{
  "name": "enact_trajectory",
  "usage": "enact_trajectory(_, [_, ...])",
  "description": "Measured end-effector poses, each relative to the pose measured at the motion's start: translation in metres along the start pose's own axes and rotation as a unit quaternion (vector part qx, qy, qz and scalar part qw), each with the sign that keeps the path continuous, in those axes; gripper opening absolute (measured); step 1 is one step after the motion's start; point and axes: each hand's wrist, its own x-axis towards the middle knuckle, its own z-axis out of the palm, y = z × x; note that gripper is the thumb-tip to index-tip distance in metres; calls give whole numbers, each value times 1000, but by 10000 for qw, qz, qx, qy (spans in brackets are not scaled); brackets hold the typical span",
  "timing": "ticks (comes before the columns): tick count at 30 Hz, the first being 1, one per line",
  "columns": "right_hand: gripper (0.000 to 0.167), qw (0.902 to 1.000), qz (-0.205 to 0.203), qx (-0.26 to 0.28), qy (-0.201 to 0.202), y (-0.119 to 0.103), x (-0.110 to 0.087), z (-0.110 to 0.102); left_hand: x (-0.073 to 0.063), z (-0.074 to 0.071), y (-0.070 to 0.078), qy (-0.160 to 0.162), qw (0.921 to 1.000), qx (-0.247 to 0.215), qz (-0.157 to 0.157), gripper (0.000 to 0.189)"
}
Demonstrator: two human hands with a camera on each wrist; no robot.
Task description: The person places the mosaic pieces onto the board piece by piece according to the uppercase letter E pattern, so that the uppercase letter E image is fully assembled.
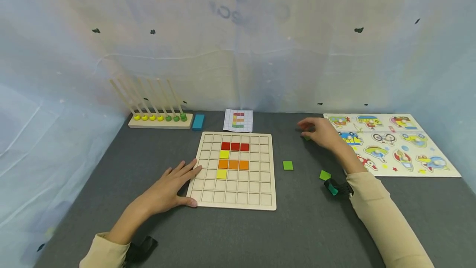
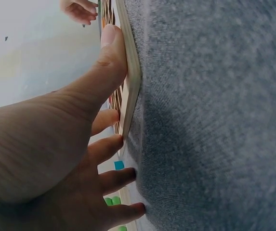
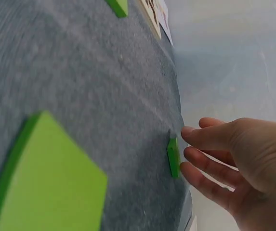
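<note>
A wooden grid board (image 1: 268,177) lies in the middle of the grey mat, with red, yellow and orange tiles set in its cells. My left hand (image 1: 174,182) rests flat on the mat, its fingers spread against the board's left edge; in the left wrist view the thumb (image 2: 110,53) presses that edge (image 2: 132,72). My right hand (image 1: 320,132) reaches out right of the board, fingers nearly straight, with the fingertips (image 3: 188,132) at a small green tile (image 3: 174,157) lying on the mat (image 1: 306,137). It holds nothing.
Two more green tiles (image 1: 288,165) (image 1: 325,175) lie between the board and my right forearm. A pattern card (image 1: 238,120), a blue block (image 1: 198,122) and a bead rack (image 1: 160,119) stand at the back. At the right lies a vehicle puzzle (image 1: 390,144).
</note>
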Motion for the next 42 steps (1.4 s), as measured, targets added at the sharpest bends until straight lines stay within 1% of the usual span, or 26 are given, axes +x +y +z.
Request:
enact_trajectory(6, [34, 9992, 256, -279, -139, 3, -5, -6, -1, -1, 1, 21, 10000, -24, 37, 97])
enact_trajectory(10, [36, 9983, 512, -229, -183, 1, -9, -6, -1, -1, 2, 47, 10000, 0, 76, 96])
enact_trajectory(15, [37, 9977, 633, -122, -190, -6, -14, -5, -1, -1, 3, 58, 9999, -5, 81, 95])
enact_trajectory(20, [39, 9983, 474, 59, -332, -13, -19, -6, -2, -1, 3, 42, 10000, -48, 66, 95])
enact_trajectory(26, [37, 9992, 126, 73, -372, -23, -21, -7, -1, 0, 2, 53, 10000, -32, 63, 95])
enact_trajectory(32, [37, 9988, -233, 83, -422, -38, -19, -4, 0, 0, 1, 39, 9999, -25, 92, 96])
enact_trajectory(38, [36, 9978, -314, 102, -575, -59, -17, 3, -1, -1, 0, -13, 9999, 14, 112, 96])
enact_trajectory(42, [35, 9977, -372, 90, -559, -70, -16, 9, 0, -2, 1, -54, 10000, 19, 75, 96])
